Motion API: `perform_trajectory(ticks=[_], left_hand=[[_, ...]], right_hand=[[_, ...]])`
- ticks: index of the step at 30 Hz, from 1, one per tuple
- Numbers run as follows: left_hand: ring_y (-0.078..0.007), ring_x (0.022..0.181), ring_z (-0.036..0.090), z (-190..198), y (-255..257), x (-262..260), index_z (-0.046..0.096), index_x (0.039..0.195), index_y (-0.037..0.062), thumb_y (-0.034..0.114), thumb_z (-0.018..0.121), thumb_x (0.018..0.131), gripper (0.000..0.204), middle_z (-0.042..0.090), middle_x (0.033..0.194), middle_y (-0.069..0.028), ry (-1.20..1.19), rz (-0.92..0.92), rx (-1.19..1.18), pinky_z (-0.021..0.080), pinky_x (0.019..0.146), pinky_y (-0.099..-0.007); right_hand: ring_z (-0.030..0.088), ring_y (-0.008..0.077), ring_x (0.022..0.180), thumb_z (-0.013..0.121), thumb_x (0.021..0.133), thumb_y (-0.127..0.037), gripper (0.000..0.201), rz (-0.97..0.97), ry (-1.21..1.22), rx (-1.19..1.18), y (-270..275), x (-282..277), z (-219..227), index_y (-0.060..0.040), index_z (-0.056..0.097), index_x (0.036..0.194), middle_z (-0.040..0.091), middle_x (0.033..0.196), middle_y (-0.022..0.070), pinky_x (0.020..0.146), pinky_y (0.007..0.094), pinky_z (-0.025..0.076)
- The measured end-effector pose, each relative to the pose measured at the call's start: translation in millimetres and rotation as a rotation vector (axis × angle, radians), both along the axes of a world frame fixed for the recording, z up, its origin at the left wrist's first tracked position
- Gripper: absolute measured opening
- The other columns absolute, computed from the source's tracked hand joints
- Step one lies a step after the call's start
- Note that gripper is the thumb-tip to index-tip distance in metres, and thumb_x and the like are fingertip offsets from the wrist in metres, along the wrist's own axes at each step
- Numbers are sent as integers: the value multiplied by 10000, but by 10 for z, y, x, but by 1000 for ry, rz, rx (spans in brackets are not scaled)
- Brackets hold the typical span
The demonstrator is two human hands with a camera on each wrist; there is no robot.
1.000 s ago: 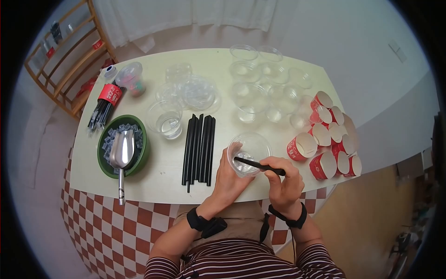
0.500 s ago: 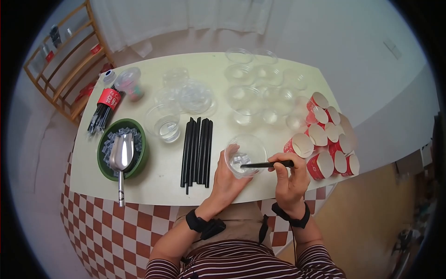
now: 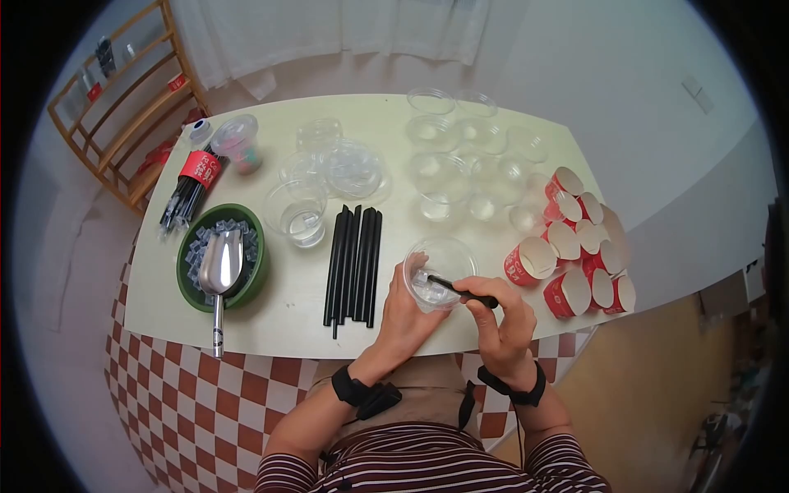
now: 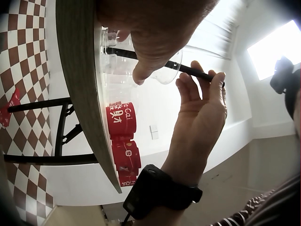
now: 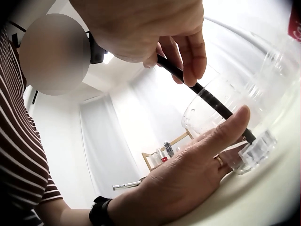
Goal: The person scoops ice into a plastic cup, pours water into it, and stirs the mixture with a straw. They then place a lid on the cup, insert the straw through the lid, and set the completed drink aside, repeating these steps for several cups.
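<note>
In the head view my left hand (image 3: 403, 319) grips a clear plastic cup (image 3: 442, 248) near the table's front edge, the thumb lying along the cup's side. Clear ice cubes (image 5: 257, 149) sit at the cup's bottom, best seen in the right wrist view. My right hand (image 3: 507, 319) pinches a black straw (image 3: 445, 284) by its upper part, above the cup's rim. The straw slants down into the cup, and its lower end (image 5: 249, 136) is right at the ice. The left wrist view shows the right hand's fingertips (image 4: 217, 79) around the straw's top end.
Several black straws (image 3: 353, 267) lie left of the cup. Farther left, a metal scoop (image 3: 221, 263) rests on a green bowl (image 3: 261, 275) of cubes. Clear cups (image 3: 444, 179) and lids (image 3: 353, 168) stand farther back. Red paper sleeves (image 3: 567, 294) are grouped at the right.
The straw's slant has shifted within the cup. My right hand moved right, then back left and toward the cup. The left hand keeps its hold on the cup.
</note>
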State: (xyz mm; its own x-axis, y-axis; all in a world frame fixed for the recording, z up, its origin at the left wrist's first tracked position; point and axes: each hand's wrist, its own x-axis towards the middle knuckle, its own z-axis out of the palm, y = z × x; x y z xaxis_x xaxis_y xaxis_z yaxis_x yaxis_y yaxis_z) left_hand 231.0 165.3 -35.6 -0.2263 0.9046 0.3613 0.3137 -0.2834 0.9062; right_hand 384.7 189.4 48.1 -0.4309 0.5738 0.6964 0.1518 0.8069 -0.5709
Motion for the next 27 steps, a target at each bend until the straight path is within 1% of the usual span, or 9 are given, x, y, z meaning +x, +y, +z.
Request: perform_trajectory(ticks=[9,13,14,17,18,19,21,23,27], left_hand=[[-387,1240,541,-26,11,-3,411,1409,-31,116,855,724,829,524,1292,-213,9,3,24,463,1027,-417],[-380,1231,552,13,1,3,416,1404,-22,137,871,721,836,532,1286,-211,-17,15,-7,471,1018,-412],[-378,1226,557,39,4,16,418,1403,-21,142,875,721,837,536,1284,-211,-15,19,-21,473,1015,-411],[-356,1213,587,3,9,23,434,1392,-21,154,890,724,828,556,1304,-208,-70,16,-41,481,1011,-395],[-347,1216,589,-5,12,22,437,1392,-22,153,898,720,833,554,1314,-207,-16,25,-31,480,1015,-390],[-285,1276,546,20,0,8,382,1436,-33,129,901,736,887,543,1359,-194,-7,-3,-90,427,1084,-364],[-294,1257,561,30,-4,2,390,1425,-33,125,899,736,871,554,1342,-202,56,12,-62,439,1071,-366],[-304,1244,571,35,-6,8,401,1413,-25,120,895,739,849,564,1327,-206,70,21,-39,447,1061,-374],[-306,1248,569,35,-7,0,402,1410,-19,115,886,753,827,563,1331,-210,75,16,-28,448,1062,-379]], right_hand=[[703,284,886,719,872,35,349,-16,-108,116,-42,12,57,15,613,1204,718,1070,196,751,345,568],[608,354,1072,838,779,-177,583,-15,-189,90,-144,100,200,20,596,1273,625,1247,191,902,432,509],[577,372,1123,795,833,-399,704,-2,-201,94,-152,173,210,26,543,1335,585,1298,210,942,459,488],[577,358,1126,674,903,-556,735,44,-52,89,-258,354,351,28,536,1327,583,1292,211,943,464,492],[603,342,1077,581,938,-628,692,57,111,51,-330,338,414,19,604,1181,635,1176,194,955,431,502],[622,338,1010,598,948,-592,608,270,404,46,-448,206,566,2,613,1077,646,1068,182,923,420,526],[641,314,864,583,986,-508,462,586,827,86,-768,223,744,-50,589,928,646,993,144,773,407,558],[631,295,785,562,975,-339,296,772,1005,179,-966,227,875,-64,562,867,620,991,123,675,409,576],[592,296,783,601,824,96,99,1032,1126,379,-902,-81,1121,8,570,793,559,872,129,742,416,617]])
